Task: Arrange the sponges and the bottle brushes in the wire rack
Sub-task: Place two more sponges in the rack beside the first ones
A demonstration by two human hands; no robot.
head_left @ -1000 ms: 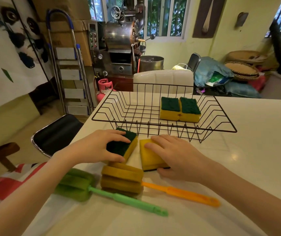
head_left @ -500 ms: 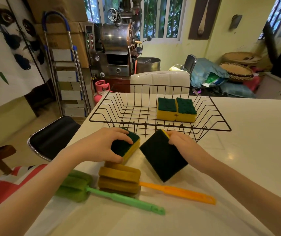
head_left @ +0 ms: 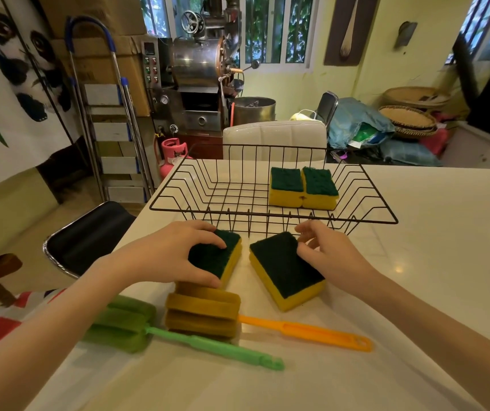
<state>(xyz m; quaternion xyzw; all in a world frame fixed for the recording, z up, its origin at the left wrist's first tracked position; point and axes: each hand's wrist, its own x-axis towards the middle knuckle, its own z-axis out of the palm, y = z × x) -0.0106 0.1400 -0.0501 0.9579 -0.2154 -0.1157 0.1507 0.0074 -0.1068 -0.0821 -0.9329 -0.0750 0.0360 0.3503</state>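
Observation:
A black wire rack (head_left: 267, 215) stands on the white table (head_left: 430, 247) and holds two yellow sponges with green tops, one (head_left: 286, 185) beside the other (head_left: 320, 186), at its right end. In front of the rack my left hand (head_left: 163, 256) grips a third sponge (head_left: 223, 256). A fourth sponge (head_left: 285, 271) lies green side up, with my right hand (head_left: 329, 256) holding its right edge. Nearer me lie an orange bottle brush (head_left: 306, 333) with a dark yellow foam head (head_left: 202, 312) and a green bottle brush (head_left: 214, 348).
A black chair seat (head_left: 89, 235) sits off the table's left edge and a white chair back (head_left: 273, 137) stands behind the rack. A stepladder (head_left: 110, 114), a metal machine (head_left: 199, 69) and baskets (head_left: 410, 120) fill the room beyond.
My right hand lifted the right sponge from yellow side up, turned it over, and laid it down green side up. My left hand stayed on its sponge.

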